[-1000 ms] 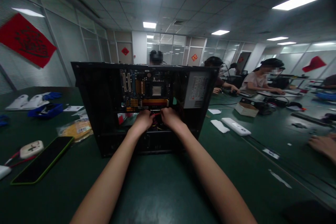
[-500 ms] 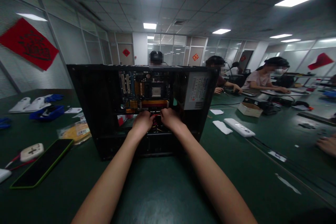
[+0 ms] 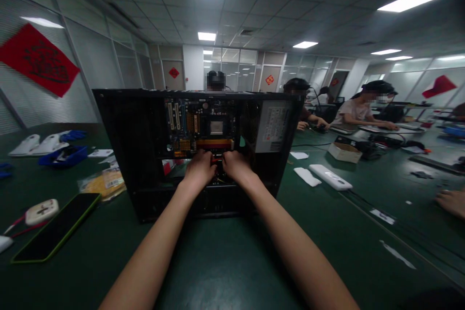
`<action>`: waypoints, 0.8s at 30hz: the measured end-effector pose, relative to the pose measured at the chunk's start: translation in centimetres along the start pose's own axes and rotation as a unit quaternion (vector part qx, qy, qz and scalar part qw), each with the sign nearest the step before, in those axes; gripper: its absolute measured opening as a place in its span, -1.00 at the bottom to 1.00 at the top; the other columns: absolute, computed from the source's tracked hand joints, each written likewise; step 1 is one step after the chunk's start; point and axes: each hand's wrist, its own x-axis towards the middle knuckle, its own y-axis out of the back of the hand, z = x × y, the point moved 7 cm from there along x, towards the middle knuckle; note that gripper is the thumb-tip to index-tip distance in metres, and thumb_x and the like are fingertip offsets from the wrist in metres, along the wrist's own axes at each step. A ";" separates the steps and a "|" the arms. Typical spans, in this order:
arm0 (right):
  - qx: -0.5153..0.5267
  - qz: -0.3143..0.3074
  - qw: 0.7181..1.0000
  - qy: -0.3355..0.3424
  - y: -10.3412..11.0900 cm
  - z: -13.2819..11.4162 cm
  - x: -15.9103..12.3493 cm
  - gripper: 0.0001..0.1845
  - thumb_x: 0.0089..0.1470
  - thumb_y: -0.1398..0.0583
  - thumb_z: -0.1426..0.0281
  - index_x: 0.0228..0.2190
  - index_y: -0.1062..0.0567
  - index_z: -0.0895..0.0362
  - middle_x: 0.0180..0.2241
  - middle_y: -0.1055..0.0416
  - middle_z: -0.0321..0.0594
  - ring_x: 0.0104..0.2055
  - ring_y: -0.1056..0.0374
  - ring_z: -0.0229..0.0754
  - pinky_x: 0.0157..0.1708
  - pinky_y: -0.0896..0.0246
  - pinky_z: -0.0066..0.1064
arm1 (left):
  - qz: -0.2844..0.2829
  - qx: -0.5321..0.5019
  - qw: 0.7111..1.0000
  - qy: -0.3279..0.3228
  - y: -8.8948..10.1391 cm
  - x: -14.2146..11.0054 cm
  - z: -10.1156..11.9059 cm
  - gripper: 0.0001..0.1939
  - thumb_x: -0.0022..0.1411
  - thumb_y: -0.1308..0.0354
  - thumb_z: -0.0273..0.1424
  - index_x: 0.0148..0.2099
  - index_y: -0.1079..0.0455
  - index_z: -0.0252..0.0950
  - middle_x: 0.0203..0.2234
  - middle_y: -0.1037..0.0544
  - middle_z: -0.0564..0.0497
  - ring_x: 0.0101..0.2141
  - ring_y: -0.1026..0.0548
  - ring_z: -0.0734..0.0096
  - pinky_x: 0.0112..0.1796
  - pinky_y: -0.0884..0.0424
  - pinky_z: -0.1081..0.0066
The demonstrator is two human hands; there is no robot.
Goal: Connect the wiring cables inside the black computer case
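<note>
A black computer case (image 3: 125, 155) stands upright with its open side facing me. Inside it are a motherboard (image 3: 198, 126) with gold and red memory slots (image 3: 214, 144), and a silver power supply (image 3: 271, 128) at the upper right. Both hands reach in just below the memory slots. My left hand (image 3: 199, 168) is closed, its fingertips at a thin reddish wire (image 3: 217, 159). Close beside it, my right hand (image 3: 238, 167) is also closed, with curled fingers at the same wire's other side. Fingertips are partly hidden, and more wires hang dimly below.
On the left lie a green-edged phone (image 3: 58, 227), a yellow packet (image 3: 103, 184) and a blue tray (image 3: 61, 157). A white power strip (image 3: 330, 177) and an open carton (image 3: 344, 151) are on the right. Other people sit at the table beyond; a co-worker's hand (image 3: 450, 202) rests at the right edge.
My left hand has shifted slightly to the right and its wrist has turned, bringing it closer to my right hand. The right hand and case have barely moved.
</note>
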 end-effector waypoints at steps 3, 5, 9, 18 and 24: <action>0.003 -0.003 1.000 -0.002 0.1 -0.1 -0.2 -0.65 0.29 -0.02 0.40 -0.11 -0.58 0.19 -0.11 -0.54 0.09 -0.09 -0.51 0.01 -0.14 -0.34 -0.31 | -0.007 0.007 1.000 0.014 0.2 -0.3 0.0 -0.83 0.29 -0.13 -0.36 -0.09 -0.41 -0.28 -0.08 -0.51 -0.16 -0.04 -0.49 0.13 -0.11 -0.38 0.31; 0.003 -0.005 1.000 -0.002 0.2 -0.1 -0.2 -0.65 0.28 -0.03 0.41 -0.11 -0.58 0.20 -0.11 -0.54 0.10 -0.08 -0.51 0.01 -0.15 -0.34 -0.32 | -0.018 -0.003 1.000 0.021 0.1 -0.3 -0.1 -0.83 0.31 -0.09 -0.37 -0.08 -0.41 -0.27 -0.12 -0.55 -0.16 -0.06 -0.51 0.12 -0.15 -0.38 0.31; -0.003 -0.007 1.000 -0.006 0.1 -0.1 -0.2 -0.66 0.29 -0.03 0.39 -0.12 -0.58 0.19 -0.12 -0.55 0.08 -0.09 -0.51 0.01 -0.18 -0.34 -0.34 | -0.033 -0.039 0.999 0.021 -0.3 -0.1 -0.4 -0.84 0.31 -0.10 -0.39 -0.07 -0.41 -0.25 -0.17 -0.59 -0.14 -0.11 -0.54 0.15 -0.17 -0.38 0.33; -0.009 0.003 1.000 0.004 -0.3 0.0 0.1 -0.63 0.30 -0.01 0.38 -0.14 -0.59 0.20 -0.15 -0.55 0.09 -0.11 -0.52 0.04 -0.19 -0.35 -0.30 | -0.037 -0.058 0.998 -0.007 -1.2 0.6 -0.6 -0.86 0.30 -0.11 -0.41 -0.10 -0.41 -0.26 -0.18 -0.60 -0.14 -0.13 -0.55 0.19 -0.19 -0.35 0.37; -0.007 0.008 1.000 -0.001 -0.1 0.0 -0.1 -0.65 0.30 -0.02 0.39 -0.15 -0.59 0.20 -0.15 -0.55 0.08 -0.12 -0.53 0.04 -0.21 -0.35 -0.32 | -0.044 -0.067 0.997 0.000 -1.0 0.6 -0.5 -0.88 0.33 -0.06 -0.40 -0.14 -0.41 -0.25 -0.22 -0.60 -0.14 -0.16 -0.55 0.20 -0.22 -0.33 0.38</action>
